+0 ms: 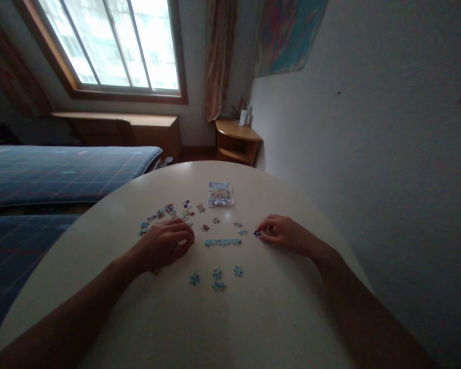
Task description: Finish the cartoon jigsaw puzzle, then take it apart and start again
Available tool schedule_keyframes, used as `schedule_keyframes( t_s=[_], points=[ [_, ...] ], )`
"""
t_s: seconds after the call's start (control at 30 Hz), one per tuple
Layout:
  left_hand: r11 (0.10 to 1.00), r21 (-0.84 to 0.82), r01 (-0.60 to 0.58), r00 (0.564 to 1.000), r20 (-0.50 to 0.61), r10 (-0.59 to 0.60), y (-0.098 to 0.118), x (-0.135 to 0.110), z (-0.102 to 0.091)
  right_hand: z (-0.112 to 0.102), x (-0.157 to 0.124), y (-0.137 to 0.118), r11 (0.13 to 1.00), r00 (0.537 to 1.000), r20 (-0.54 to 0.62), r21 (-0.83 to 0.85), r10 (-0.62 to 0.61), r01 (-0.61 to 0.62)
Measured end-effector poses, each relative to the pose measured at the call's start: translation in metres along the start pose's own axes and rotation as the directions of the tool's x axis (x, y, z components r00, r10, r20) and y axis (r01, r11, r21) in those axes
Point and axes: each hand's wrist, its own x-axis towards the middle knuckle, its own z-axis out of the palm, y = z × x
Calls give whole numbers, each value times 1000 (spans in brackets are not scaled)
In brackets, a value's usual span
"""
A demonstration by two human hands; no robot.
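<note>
My right hand (286, 234) rests on the table at the right, thumb and forefinger pinching a dark blue puzzle piece (256, 233). To its left lies a joined light-blue strip of puzzle pieces (223, 242). On the strip's other side is my left hand (164, 245), its fingers curled in beside the pile of loose puzzle pieces (169, 208). Whatever the left fingers hold, if anything, is mostly hidden beneath them. Several light-blue pieces (217, 273) lie nearer to me, below the strip. A small printed picture sheet (220, 194) lies flat beyond the strip.
The pale round table (269, 318) carries all the pieces. At the left stands a bed with a blue plaid mattress (61, 169); a white wall (369, 128) runs close along the right. Behind are a wooden corner shelf (238, 130), a desk (138, 119) and a window (119, 41).
</note>
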Motion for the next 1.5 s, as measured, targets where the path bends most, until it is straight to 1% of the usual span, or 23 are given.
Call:
schedule_keyframes(
  t_s=[0.07,0.17,0.23,0.3,0.37,0.43,0.6,0.7,0.77,0.87,1.0,1.03,1.1,1.17,1.23,1.37,1.5],
  points=[
    [991,76,106,993,-54,-102,-9,-3,-6,2,1,0,1000,1000,-7,-8,-11,11],
    [949,164,271,961,-98,-257,-23,-10,-10,5,3,1,999,999,-23,-23,-22,22],
    [920,189,342,938,-118,-325,-31,-14,-9,6,4,2,999,999,-29,-31,-27,27],
    [910,182,372,927,-126,-354,-36,-17,-5,6,5,2,998,999,-29,-42,-36,35],
    [918,164,360,932,-109,-346,-37,-17,1,6,5,2,998,999,-27,-51,-42,41],
    [934,147,325,945,-70,-318,-33,-15,6,6,5,1,998,999,-24,-49,-45,44],
    [973,95,210,974,63,-217,-14,-8,16,5,4,2,997,998,-30,-53,-53,51],
    [986,59,154,970,183,-162,-4,-6,17,5,4,1,997,998,-19,-52,-60,59],
    [992,29,125,966,226,-128,0,-5,15,6,4,1,997,998,-19,-49,-63,62],
    [995,7,96,972,217,-95,1,-2,10,6,5,2,997,997,-29,-43,-67,66],
    [997,-5,77,979,188,-75,-6,-2,1,7,5,4,997,998,-18,-40,-62,62],
    [996,8,89,980,176,-89,-9,-3,-1,7,5,4,997,998,-18,-40,-66,65],
    [986,69,151,979,130,-159,-16,-6,-2,6,5,3,996,997,-17,-41,-75,74],
    [961,143,236,966,73,-248,-23,-10,-2,6,5,2,996,997,-19,-47,-75,75],
    [939,182,293,950,57,-308,-28,-14,0,5,6,0,996,997,-18,-50,-69,68],
    [930,174,322,931,121,-345,-32,-16,2,5,7,-2,998,998,-11,-45,-55,54],
    [920,193,341,928,86,-362,-35,-16,-3,7,7,2,998,999,-16,-29,-47,47]
  ],
)
